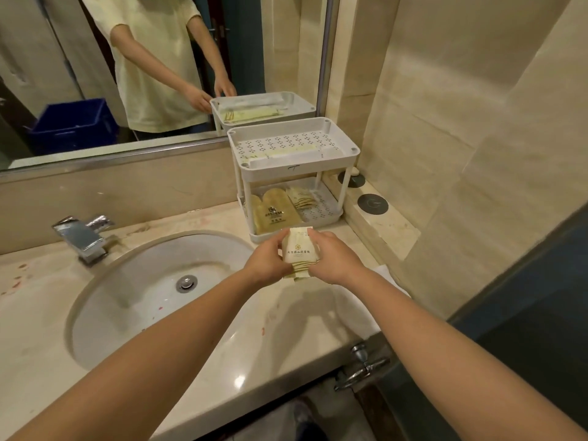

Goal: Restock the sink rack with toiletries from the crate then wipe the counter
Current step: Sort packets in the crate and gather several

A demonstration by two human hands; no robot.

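The left hand (265,261) and right hand (334,256) are both gripping a small stack of cream packets (299,253), fingers curled round its sides, holding it above the counter (286,319) just near of the rack (286,168) and right of the sink (143,281). Pouches (276,214) are lying on the rack's lower shelf, and the blue crate (73,125) is showing in the mirror (47,58) at far left.

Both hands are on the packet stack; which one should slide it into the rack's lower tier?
Right, probably. The right hand sits nearer the bare right part of the rack's lower tier; the left hand faces the part already filled with sachets. Both hold the packet stack.
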